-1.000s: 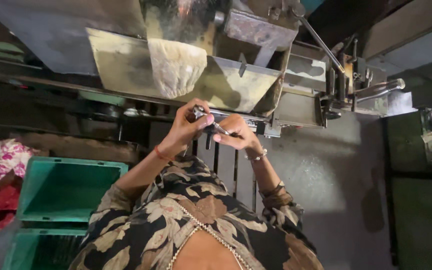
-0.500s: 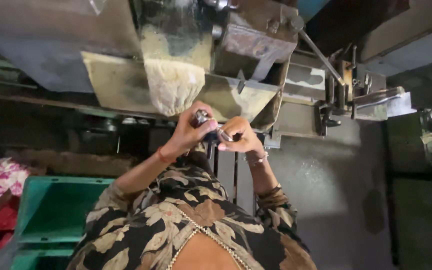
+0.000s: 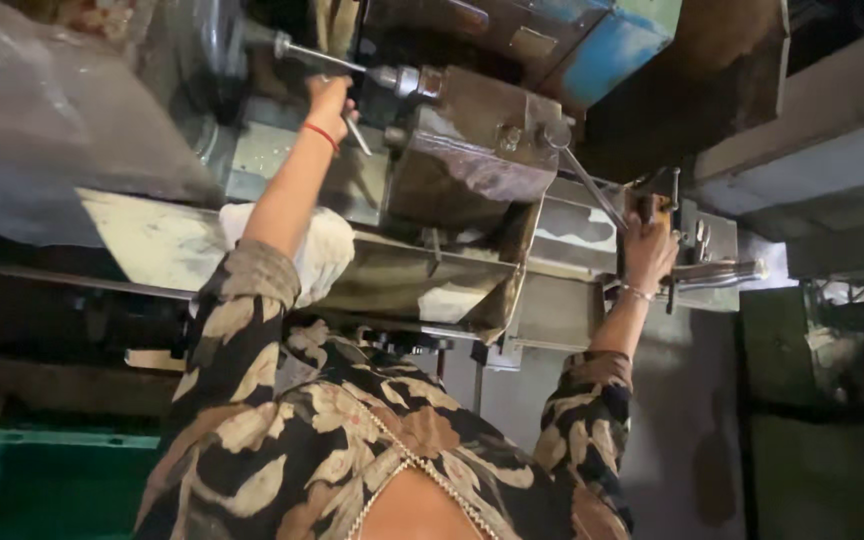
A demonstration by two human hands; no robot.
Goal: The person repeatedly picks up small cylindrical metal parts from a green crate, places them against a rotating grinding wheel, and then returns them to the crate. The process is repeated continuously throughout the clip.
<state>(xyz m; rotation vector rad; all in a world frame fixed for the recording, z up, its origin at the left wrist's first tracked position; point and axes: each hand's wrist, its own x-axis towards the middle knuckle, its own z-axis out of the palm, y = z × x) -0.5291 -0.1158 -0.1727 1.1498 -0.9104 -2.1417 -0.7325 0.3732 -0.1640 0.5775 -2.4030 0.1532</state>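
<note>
Left hand (image 3: 330, 100) is up high on the grey metal machine (image 3: 472, 160), fingers curled shut round a thin metal rod (image 3: 357, 135) just below the horizontal shaft (image 3: 352, 65); red thread band on that wrist. Right hand (image 3: 647, 255) is well apart to the right, closed on a dark upright lever handle (image 3: 652, 195) at the machine's side, w/ a thin bracelet on the wrist. Pale sack (image 3: 322, 250) hangs under the chute by the left forearm; green crate (image 3: 42, 480) sits bottom left.
</note>
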